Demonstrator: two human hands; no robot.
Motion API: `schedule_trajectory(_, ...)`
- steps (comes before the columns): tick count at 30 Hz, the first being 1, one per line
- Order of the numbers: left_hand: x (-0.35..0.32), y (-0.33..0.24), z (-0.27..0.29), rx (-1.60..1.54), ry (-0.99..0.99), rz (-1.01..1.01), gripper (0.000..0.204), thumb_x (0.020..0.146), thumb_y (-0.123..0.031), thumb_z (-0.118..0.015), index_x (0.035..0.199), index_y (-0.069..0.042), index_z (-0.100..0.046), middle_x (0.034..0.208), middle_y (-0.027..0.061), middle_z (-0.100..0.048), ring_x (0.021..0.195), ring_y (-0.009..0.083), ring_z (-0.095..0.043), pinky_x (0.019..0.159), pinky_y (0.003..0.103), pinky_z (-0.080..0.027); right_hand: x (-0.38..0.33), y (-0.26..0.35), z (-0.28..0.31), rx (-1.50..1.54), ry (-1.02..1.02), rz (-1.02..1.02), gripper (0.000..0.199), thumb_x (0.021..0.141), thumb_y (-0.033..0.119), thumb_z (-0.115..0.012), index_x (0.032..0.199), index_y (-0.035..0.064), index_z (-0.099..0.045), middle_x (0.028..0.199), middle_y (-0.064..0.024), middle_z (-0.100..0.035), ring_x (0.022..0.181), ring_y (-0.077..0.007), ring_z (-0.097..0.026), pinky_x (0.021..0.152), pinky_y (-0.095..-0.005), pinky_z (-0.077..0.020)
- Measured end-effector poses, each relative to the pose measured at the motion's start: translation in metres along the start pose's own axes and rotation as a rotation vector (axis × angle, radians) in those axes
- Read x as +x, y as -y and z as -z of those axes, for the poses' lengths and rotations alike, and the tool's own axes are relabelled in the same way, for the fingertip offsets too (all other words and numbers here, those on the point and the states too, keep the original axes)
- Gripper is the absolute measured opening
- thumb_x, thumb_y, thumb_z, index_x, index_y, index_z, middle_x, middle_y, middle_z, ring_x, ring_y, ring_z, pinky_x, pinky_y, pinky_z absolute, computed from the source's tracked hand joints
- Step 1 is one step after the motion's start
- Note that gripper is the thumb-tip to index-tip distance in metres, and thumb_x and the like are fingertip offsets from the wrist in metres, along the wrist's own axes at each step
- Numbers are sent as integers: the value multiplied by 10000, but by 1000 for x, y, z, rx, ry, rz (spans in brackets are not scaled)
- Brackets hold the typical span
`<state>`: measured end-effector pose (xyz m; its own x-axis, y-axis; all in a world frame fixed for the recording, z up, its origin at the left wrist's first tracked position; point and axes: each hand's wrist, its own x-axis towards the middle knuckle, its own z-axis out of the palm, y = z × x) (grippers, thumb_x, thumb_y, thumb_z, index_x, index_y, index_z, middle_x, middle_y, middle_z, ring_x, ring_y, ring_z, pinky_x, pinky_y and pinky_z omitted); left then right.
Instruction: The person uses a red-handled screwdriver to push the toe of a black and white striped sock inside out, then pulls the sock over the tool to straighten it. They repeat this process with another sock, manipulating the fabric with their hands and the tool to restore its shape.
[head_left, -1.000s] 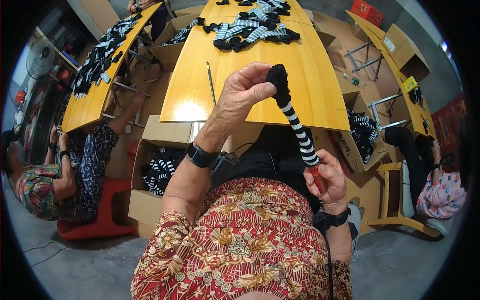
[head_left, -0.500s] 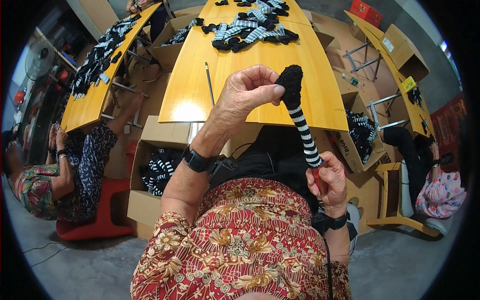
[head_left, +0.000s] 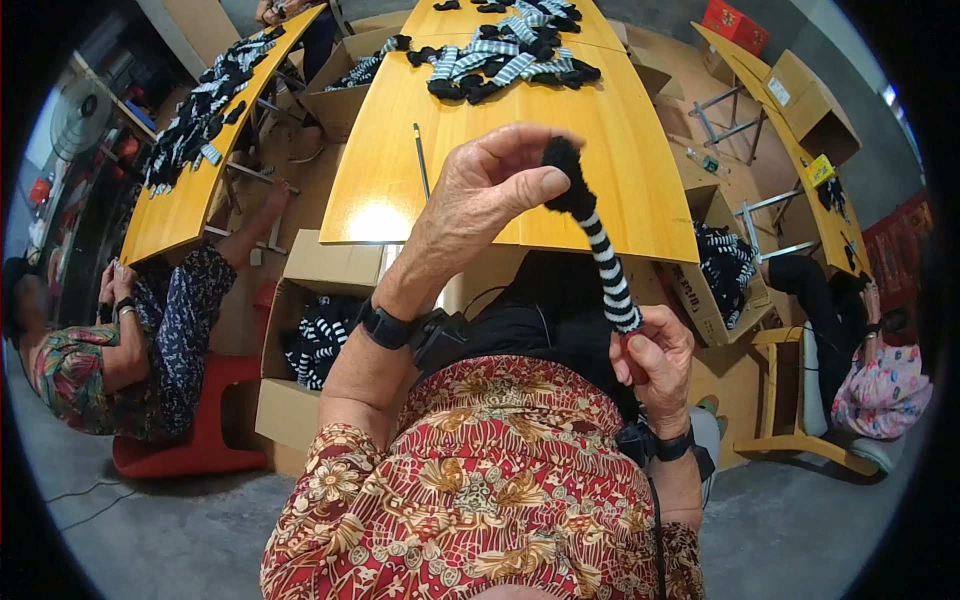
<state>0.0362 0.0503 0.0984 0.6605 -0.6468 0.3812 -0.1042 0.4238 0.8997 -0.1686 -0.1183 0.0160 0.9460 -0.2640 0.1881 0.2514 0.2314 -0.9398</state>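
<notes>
A small knitted sock (head_left: 604,262) stretches upward from my right hand, with a fuzzy black end and a black-and-white striped length. My right hand (head_left: 655,362) is closed around a red handle (head_left: 631,342) at the sock's striped lower end; only a bit of red shows, and the handle's kind is hidden. At the black end, my left hand (head_left: 500,185) has its thumb in front and its fingers curled behind, closed on the knit. The fingertips are slightly blurred.
A yellow table (head_left: 390,180) stands in front, bearing a pencil (head_left: 421,160) and a heap of striped socks (head_left: 500,62). Cardboard boxes of socks flank me, left (head_left: 318,340) and right (head_left: 728,270). Co-workers sit at side tables, one on a red chair (head_left: 205,430).
My left fingers have shifted over the sock's black end, from pinching its side to curling behind its top. The black end leans slightly left and looks narrower. Less red handle shows.
</notes>
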Motion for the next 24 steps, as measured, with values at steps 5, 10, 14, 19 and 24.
schedule_trajectory(5, 0, 7, 9, 51, 52, -13, 222, 858, -167, -708, 1013, -16, -660, 872, 24, -676, 786, 80, -611, 724, 222, -497, 1, 4, -3, -55, -20, -14, 224, 897, 95, -592, 1089, -21, -579, 750, -99, -635, 529, -82, -546, 437, -193, -414)
schedule_trajectory(10, 2, 16, 16, 129, 69, -16, 142, 865, -158, -702, 899, -39, -633, 801, -14, -640, 701, 44, -554, 641, 194, -462, 1, 12, 1, -333, -70, 83, 235, 887, 81, -608, 1093, -28, -581, 744, -94, -634, 527, -79, -540, 436, -194, -410)
schedule_trajectory(14, 2, 17, 5, 140, 7, -66, 267, 871, -212, -702, 757, -29, -545, 661, -47, -497, 617, 31, -455, 540, 201, -387, -3, 3, -9, -76, -102, 43, 249, 897, 81, -601, 1120, -28, -581, 754, -99, -638, 525, -76, -538, 427, -185, -398)
schedule_trajectory(19, -6, 24, 4, 74, -49, -6, 192, 893, -205, -673, 835, -43, -590, 734, -32, -564, 647, 42, -500, 590, 202, -426, 2, -1, -13, -4, -83, -19, 281, 908, 121, -603, 1148, -22, -574, 772, -95, -642, 536, -73, -547, 433, -177, -399)
schedule_trajectory(24, -10, 29, -3, -135, -143, -22, 144, 897, -156, -659, 994, -64, -606, 880, 2, -647, 764, 76, -607, 715, 209, -496, 13, 15, -12, -158, -45, -102, 286, 873, 57, -629, 1144, -6, -562, 812, -65, -628, 592, -63, -564, 459, -175, -423)
